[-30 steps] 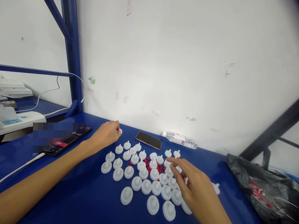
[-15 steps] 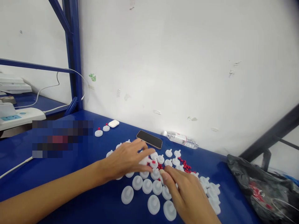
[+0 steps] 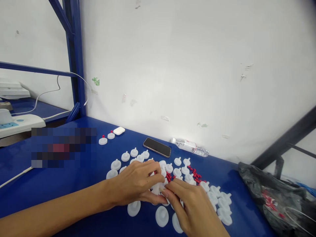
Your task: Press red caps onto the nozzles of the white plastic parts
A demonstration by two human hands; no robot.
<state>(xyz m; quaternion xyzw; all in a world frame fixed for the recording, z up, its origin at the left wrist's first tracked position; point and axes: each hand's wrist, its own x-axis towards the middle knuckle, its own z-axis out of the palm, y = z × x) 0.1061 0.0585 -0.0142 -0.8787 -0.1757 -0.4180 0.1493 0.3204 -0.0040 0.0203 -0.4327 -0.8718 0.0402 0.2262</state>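
Observation:
My left hand [image 3: 138, 181] is closed around a white disc-shaped cap with a nozzle [image 3: 156, 189], partly hidden by the fingers. Thumb and index finger of my right hand [image 3: 194, 204] are pinched together and meet that cap at its right side; whatever they grip is covered. Around both hands lie many more white nozzle caps, such as a cap [image 3: 162, 216] close to me and a cap [image 3: 125, 156] farther back. Small red tips [image 3: 196, 176] are scattered among them, some just beyond my fingers.
Behind the caps lie a phone [image 3: 157, 147] and a plastic bottle [image 3: 190, 146] along the wall. Two red-tipped caps [image 3: 103, 140] stand by a white case [image 3: 119, 131]. A black bag [image 3: 259, 191] with red pieces sits at right; a power strip [image 3: 22, 123] is at left.
My left hand has moved down and right with the white cap, and the two hands have come together. The red tip seen at its nozzle is now hidden.

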